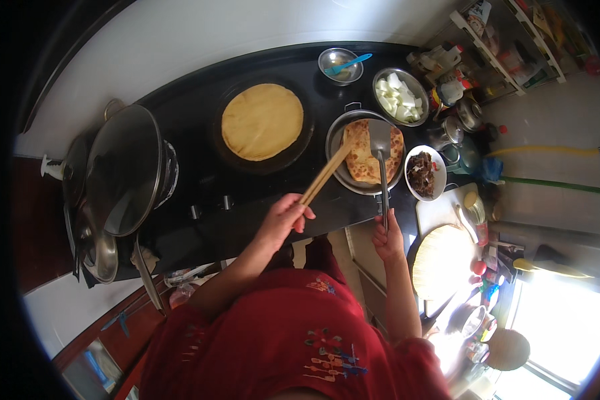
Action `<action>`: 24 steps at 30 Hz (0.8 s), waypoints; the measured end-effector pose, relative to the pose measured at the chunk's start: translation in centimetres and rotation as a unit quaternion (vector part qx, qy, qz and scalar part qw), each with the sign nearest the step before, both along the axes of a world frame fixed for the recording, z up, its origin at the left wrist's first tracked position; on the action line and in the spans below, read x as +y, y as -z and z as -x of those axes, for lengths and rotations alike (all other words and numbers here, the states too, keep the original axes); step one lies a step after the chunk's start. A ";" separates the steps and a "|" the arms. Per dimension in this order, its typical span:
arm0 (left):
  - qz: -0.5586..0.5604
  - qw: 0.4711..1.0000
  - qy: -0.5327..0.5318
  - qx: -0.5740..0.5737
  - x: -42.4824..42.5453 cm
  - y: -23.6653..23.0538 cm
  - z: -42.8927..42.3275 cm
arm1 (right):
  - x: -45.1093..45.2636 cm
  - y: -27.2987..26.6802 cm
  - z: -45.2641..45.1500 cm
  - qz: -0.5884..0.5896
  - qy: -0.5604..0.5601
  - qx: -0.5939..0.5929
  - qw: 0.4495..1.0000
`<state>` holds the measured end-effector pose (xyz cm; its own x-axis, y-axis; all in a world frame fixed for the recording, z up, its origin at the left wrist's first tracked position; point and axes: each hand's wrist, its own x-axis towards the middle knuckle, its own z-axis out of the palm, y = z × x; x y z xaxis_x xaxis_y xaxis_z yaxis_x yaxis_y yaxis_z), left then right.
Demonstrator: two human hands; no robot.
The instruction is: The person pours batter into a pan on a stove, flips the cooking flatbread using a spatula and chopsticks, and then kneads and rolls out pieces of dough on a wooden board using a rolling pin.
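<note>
My left hand [283, 220] grips a pair of wooden chopsticks [330, 167], whose tips reach over the left side of a browned flatbread [360, 162]. The handle of a metal spatula [380, 137] is in my right hand [388, 239], and the blade lies over the bread's upper right part. This bread, spotted dark brown, sits in a round metal pan [336, 131]. To the left, a paler round flatbread [262, 122] lies on a dark round griddle [294, 157].
A steel bowl [325, 67] holds a blue brush [350, 63]. White chunks fill another metal bowl [420, 120]; dark food fills a white bowl [441, 172]. A large glass-lidded pan [125, 170] stands left, its handle [147, 275] jutting toward me. Bottles and jars crowd the right.
</note>
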<state>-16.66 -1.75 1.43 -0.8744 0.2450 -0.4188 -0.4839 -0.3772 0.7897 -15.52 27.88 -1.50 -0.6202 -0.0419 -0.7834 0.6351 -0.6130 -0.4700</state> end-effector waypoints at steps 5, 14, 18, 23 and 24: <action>-0.039 0.997 0.022 -0.062 6.5 4.2 2.2 | 3.8 1.9 1.1 -0.031 -0.020 -0.032 0.999; 0.000 0.989 -0.022 -0.145 11.2 8.6 3.9 | 6.4 3.1 2.3 -0.241 -0.005 -0.004 0.971; -0.014 0.986 0.013 -0.167 11.4 9.8 3.8 | 7.4 3.8 0.9 -0.189 0.064 0.018 0.980; -0.035 0.978 0.002 -0.205 10.6 10.4 3.8 | 6.9 5.9 -1.0 -0.185 0.133 -0.001 0.974; -0.024 0.977 0.005 -0.210 10.5 10.1 4.0 | 6.4 5.9 -1.6 -0.191 0.139 -0.002 0.972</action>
<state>-20.61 8.70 -8.68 -0.6258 0.2798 -0.7280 -0.7649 -0.4029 0.5027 -13.95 34.26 -7.41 -0.5627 0.4212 -0.7114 0.4723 -0.5425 -0.6947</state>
